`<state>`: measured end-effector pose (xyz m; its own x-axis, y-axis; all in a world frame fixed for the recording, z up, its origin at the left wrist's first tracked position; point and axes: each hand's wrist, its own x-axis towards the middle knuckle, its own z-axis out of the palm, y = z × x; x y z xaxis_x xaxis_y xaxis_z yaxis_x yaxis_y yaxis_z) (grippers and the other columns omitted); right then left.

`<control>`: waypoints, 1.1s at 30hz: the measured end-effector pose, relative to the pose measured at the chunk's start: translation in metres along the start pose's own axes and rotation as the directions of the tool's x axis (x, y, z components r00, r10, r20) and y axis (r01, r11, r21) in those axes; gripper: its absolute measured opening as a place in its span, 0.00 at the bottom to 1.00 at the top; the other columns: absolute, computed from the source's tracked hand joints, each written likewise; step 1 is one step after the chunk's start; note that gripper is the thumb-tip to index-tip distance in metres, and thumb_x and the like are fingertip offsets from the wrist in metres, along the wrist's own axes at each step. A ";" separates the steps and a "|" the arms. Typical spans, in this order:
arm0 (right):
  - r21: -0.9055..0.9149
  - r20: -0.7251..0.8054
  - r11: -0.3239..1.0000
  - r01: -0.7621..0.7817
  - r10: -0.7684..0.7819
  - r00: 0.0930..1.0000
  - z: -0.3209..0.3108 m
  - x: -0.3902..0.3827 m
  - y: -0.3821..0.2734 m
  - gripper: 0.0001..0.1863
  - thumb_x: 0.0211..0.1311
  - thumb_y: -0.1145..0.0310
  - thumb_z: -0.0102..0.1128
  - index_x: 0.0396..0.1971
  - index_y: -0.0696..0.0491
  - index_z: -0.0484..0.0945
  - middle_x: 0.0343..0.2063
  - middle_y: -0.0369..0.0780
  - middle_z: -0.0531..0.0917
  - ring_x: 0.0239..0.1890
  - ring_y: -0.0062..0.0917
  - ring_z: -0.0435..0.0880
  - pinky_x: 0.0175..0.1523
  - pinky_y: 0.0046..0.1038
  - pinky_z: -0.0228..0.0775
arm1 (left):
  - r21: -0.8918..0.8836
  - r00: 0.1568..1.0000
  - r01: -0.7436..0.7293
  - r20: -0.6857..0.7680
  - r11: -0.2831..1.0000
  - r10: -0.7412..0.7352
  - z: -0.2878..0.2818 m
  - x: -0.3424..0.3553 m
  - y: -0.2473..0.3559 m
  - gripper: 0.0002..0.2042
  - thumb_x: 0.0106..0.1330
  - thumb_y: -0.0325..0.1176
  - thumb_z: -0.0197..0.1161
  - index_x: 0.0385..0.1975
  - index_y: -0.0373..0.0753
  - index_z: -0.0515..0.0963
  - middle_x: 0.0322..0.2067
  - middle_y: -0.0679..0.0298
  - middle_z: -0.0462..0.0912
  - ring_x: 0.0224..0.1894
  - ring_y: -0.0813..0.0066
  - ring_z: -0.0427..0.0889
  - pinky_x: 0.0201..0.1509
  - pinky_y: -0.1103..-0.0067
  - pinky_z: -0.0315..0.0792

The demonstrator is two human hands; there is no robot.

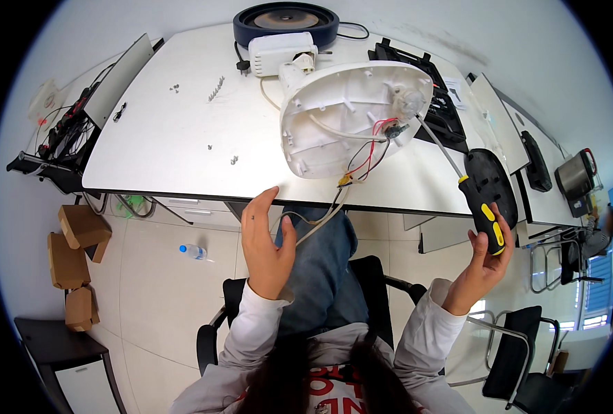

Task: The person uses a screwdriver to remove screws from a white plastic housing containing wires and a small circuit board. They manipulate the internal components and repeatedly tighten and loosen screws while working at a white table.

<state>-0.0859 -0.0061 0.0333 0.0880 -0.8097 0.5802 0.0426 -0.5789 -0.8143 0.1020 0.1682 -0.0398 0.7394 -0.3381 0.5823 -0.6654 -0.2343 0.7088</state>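
Observation:
In my right hand (481, 265) is a screwdriver (481, 214) with a black and yellow handle, its fingers closed around the lower end. The long shaft slants up and left, its tip beside the rim of a white plastic housing (313, 148). This housing lies with its hollow inside toward me, showing ribs, red and dark wires (372, 155) and a yellow connector (345, 179). A pale cable (327, 217) hangs from it over the table edge. My left hand (265, 241) hovers at that edge with thumb and fingers apart, near the cable and holding nothing visible.
Small screws (216, 89) lie in groups on the white table (161, 152). Behind the housing sit a white boxy part (279, 52) and a round dark-blue piece (285, 21). A black tool case (444, 114) and an oval black cover (489, 183) are at right. Cardboard boxes (68, 262) stand left.

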 end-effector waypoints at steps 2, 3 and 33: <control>-0.009 -0.011 1.000 -0.011 0.011 1.000 0.000 0.000 0.003 0.18 0.56 0.74 0.57 0.47 0.59 0.69 0.48 0.51 0.74 0.51 0.33 0.74 0.51 0.26 0.70 | 0.002 1.000 -0.001 0.011 1.000 0.001 0.003 0.000 -0.003 0.20 0.53 0.19 0.53 0.48 0.34 0.68 0.46 0.54 0.73 0.49 0.58 0.72 0.54 0.72 0.64; -0.023 -0.012 1.000 -0.008 0.008 1.000 0.000 0.001 0.005 0.18 0.56 0.74 0.57 0.47 0.60 0.69 0.47 0.51 0.74 0.51 0.33 0.74 0.51 0.26 0.70 | 0.005 1.000 -0.004 0.015 1.000 0.004 0.004 0.001 -0.004 0.20 0.53 0.19 0.53 0.48 0.34 0.68 0.46 0.54 0.73 0.49 0.58 0.72 0.54 0.73 0.64; 0.140 -0.026 0.990 0.021 -0.017 1.000 -0.017 -0.012 0.022 0.20 0.56 0.68 0.59 0.49 0.55 0.67 0.52 0.49 0.70 0.52 0.31 0.74 0.46 0.23 0.75 | 0.086 0.969 -0.120 0.229 0.989 0.098 0.025 0.001 0.000 0.30 0.50 0.19 0.55 0.58 0.33 0.61 0.51 0.52 0.69 0.55 0.53 0.64 0.57 0.69 0.60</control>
<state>-0.1028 -0.0112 0.0085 0.0610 -0.8019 0.5944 0.1835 -0.5763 -0.7964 0.1004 0.1454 -0.0493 0.6276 -0.5588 0.5421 -0.7557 -0.2697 0.5968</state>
